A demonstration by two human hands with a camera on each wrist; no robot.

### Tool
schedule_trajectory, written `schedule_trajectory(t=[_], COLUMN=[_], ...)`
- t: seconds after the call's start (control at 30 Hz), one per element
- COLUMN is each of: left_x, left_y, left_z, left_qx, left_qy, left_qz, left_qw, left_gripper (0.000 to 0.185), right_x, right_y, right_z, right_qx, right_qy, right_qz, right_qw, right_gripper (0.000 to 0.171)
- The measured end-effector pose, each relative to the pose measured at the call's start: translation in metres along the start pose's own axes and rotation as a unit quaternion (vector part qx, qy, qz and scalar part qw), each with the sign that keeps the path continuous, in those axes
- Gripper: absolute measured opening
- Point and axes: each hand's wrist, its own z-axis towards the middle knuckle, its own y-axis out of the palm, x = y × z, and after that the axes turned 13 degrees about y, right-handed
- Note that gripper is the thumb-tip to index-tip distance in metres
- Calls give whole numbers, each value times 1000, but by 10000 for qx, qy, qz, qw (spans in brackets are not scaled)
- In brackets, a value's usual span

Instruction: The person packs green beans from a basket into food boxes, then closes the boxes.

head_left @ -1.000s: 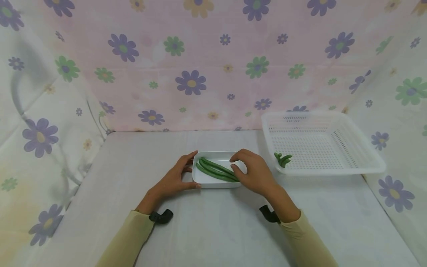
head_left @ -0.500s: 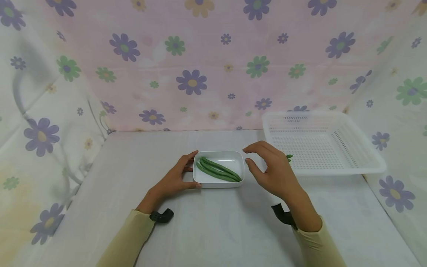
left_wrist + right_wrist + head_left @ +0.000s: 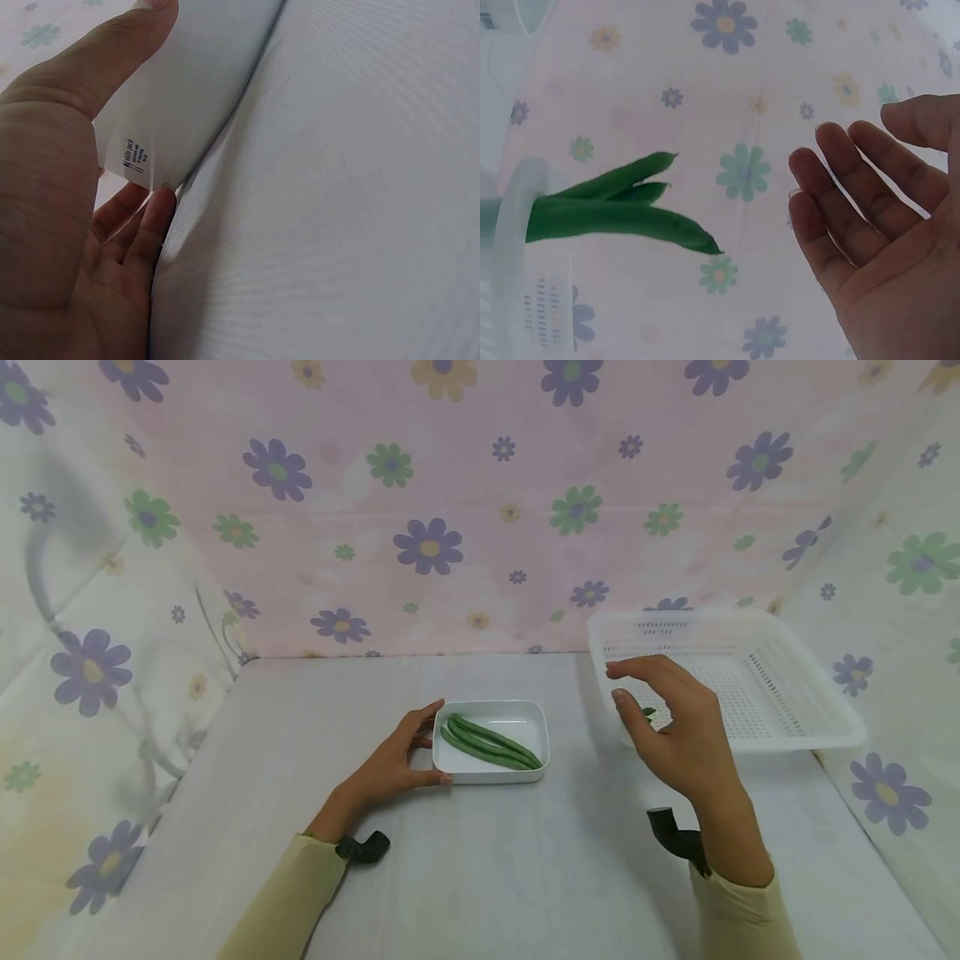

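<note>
My left hand (image 3: 390, 764) holds the left end of a small white dish (image 3: 521, 725), thumb along the front wall and fingers round the back corner. Small dark print shows on the dish wall (image 3: 120, 142) in the left wrist view. Several long green beans (image 3: 491, 745) lie side by side inside it, slanting down to the right. My right hand (image 3: 678, 735) is raised with nothing in it, fingers loosely bent and thumb apart. It overlaps the basket's near left corner in the head view. Close to its fingertips, more green beans (image 3: 622, 217) stick out over the basket rim.
A white perforated plastic basket (image 3: 806, 742) stands at the back right of the white-covered table (image 3: 480, 868). Flowered cloth (image 3: 480, 485) hangs behind and at both sides. Each wrist wears a black camera mount.
My right hand has moved right from over the dish to the basket's left corner, its fingers spread wider. The left hand and the dish have stayed put.
</note>
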Motion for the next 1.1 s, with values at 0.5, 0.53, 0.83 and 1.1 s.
schedule_trajectory(t=[0.5,0.53,0.83,1.1], left_x=[-1,-1,-3,-5], left_y=[0,0,1,1], left_z=[-1,-1,-1,-1], left_qx=[8,6,24,39], left_qy=[23,4,-19,2], left_qz=[-2,-6,10,36], left_qw=[10000,10000,10000,10000], left_gripper=[117,118,118,118], right_x=[38,42,76,95], right_y=[-30,-31,-29,-29], right_z=[3,3,0,-6], right_qx=[466,440,-8,-910], right_qy=[248,285,685,999], right_qz=[204,215,281,56], right_qw=[9984,9984,9973,9908], right_gripper=[31,31,37,35])
